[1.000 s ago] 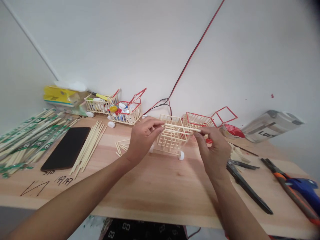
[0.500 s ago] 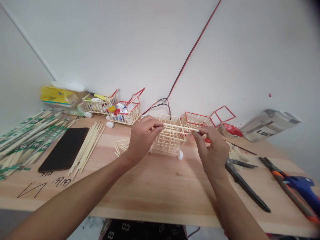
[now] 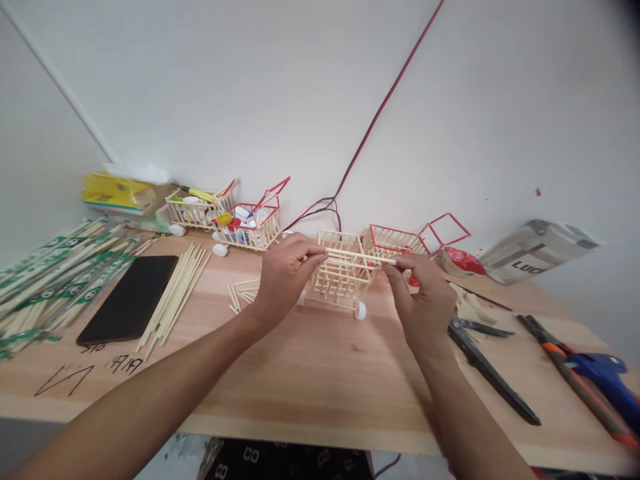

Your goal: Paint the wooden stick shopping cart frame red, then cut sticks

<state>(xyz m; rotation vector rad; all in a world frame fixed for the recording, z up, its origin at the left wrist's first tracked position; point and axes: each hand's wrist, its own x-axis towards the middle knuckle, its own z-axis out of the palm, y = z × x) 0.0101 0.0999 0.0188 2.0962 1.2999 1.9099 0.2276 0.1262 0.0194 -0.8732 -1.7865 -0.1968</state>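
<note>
My left hand (image 3: 284, 277) and my right hand (image 3: 423, 300) each pinch one end of a thin wooden stick (image 3: 357, 256), held level over a small cart (image 3: 341, 277) built of pale sticks with white wheels. The cart stands on the wooden table (image 3: 320, 387) just behind my hands. A second stick cart with red trim (image 3: 397, 241) sits right behind it, against the wall.
A black phone (image 3: 127, 299), loose sticks (image 3: 177, 293) and wrapped chopsticks (image 3: 55, 280) lie at left. Two carts holding bottle caps (image 3: 245, 223) stand at the back. Cutters (image 3: 487, 370), a blue glue gun (image 3: 607, 380) and a metal can (image 3: 537, 250) are at right.
Both hands keep hold of the stick; it has shifted very slightly left and up. Nothing else has moved.
</note>
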